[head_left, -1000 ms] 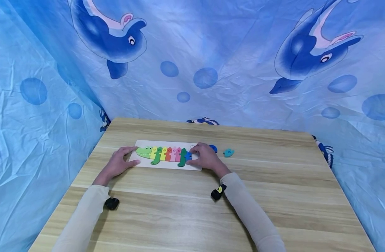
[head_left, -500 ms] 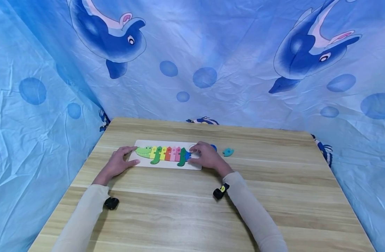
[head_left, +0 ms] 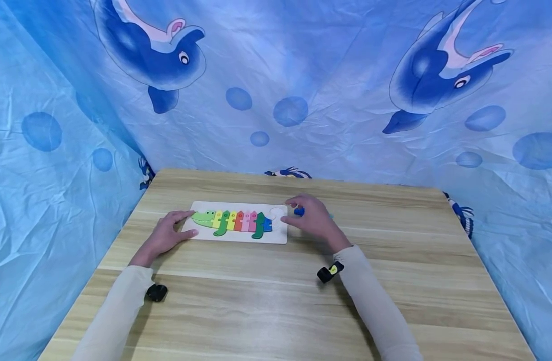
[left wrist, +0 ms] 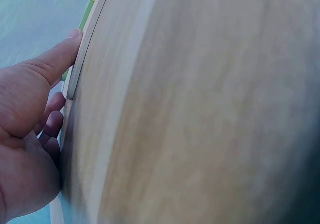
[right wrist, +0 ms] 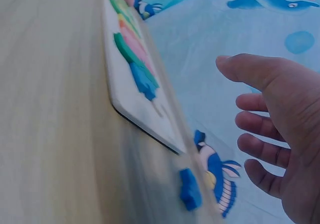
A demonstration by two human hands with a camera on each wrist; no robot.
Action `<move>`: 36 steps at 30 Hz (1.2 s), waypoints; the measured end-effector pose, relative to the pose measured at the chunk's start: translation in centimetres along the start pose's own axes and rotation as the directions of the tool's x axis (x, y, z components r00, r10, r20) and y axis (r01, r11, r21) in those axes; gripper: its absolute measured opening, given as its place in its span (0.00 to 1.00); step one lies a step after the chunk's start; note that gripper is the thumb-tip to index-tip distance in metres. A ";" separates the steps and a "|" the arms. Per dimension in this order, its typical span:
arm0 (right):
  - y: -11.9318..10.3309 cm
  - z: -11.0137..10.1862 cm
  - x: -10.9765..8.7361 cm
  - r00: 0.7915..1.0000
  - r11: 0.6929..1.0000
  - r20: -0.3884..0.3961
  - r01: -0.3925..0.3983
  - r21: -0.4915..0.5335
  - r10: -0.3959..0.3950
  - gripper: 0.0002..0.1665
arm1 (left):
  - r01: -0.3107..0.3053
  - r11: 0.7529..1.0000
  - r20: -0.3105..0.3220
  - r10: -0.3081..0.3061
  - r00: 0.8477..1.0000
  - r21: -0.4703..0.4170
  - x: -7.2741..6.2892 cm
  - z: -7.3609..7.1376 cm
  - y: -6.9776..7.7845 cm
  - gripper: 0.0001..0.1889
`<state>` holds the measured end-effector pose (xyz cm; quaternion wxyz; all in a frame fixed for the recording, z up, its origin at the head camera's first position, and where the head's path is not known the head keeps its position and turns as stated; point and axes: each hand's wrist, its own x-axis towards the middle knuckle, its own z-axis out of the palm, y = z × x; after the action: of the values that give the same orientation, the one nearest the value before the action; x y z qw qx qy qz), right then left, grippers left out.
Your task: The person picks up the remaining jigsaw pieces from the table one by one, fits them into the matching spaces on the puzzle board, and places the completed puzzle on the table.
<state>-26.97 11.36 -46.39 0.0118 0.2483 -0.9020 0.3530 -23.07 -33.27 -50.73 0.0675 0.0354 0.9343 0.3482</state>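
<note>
A white puzzle board (head_left: 279, 234) bears a crocodile of coloured pieces: a light-green head (head_left: 203, 218), then yellow, green, orange and pink sections, ending in a blue piece (head_left: 267, 224). An outlined tail shape shows at its right end. My left hand (head_left: 167, 232) rests on the board's left end, thumb and forefinger spread over it. Just off the right end hovers my right hand (head_left: 315, 216), fingers apart and holding nothing. A loose blue piece (right wrist: 190, 189) lies on the table near its fingertips. Behind that hand, a teal piece (head_left: 332, 215) is mostly hidden.
The wooden table (head_left: 257, 306) extends to a blue curtain (head_left: 348, 150) printed with dolphins at the back and sides. Each wrist wears a small black camera; the right one (head_left: 328, 272) is close above the tabletop.
My right hand has let go of the blue section in the board and moved right to the loose blue piece, now covering most of the teal one. My left hand stays put.
</note>
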 end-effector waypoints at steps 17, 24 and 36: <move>3.3 -3.8 -3.0 0.994 0.997 -0.085 -0.070 -0.022 0.068 0.30 | 0.007 1.000 0.005 -0.007 1.000 0.003 -0.1 0.0 -0.1 0.39; 4.6 -4.1 -3.9 0.987 0.993 -0.108 -0.120 -0.021 0.117 0.30 | 0.015 1.000 0.003 -0.015 1.000 0.006 -0.1 0.1 -0.3 0.39; 7.1 -4.4 -5.4 0.979 0.987 -0.123 -0.162 0.002 0.161 0.30 | 0.006 1.000 0.009 -0.006 1.000 0.005 0.1 0.0 0.0 0.40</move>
<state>-26.18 20.99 -48.60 0.0397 0.1520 -0.9181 0.3639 -23.16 -33.25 -50.72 0.0725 0.0345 0.9350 0.3453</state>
